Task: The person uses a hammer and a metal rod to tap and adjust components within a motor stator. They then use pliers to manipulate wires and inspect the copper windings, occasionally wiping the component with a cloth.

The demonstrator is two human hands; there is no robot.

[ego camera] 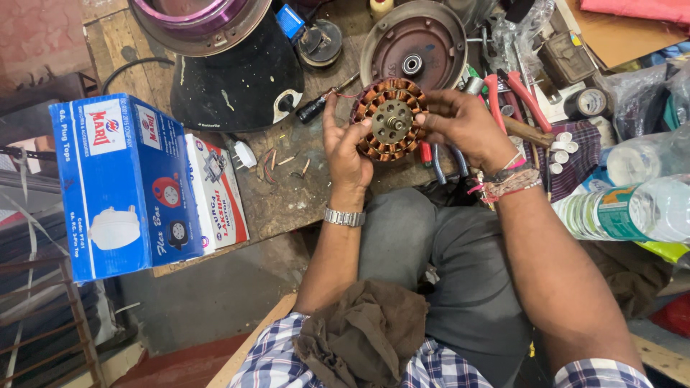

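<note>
Both hands hold a round copper-wound stator (390, 118) up over the edge of the wooden tabletop (280, 194): the left hand (345, 147) cups its left rim, the right hand (460, 118) pinches its right rim. It is already out of the dished motor cover (413, 43) lying behind it; the windings seem intact, though glare hides detail.

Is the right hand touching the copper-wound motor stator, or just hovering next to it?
Touching. The head view shows the right hand with its fingertips pressed on the rim of the motor stator, while the left hand cradles the other side.
</note>
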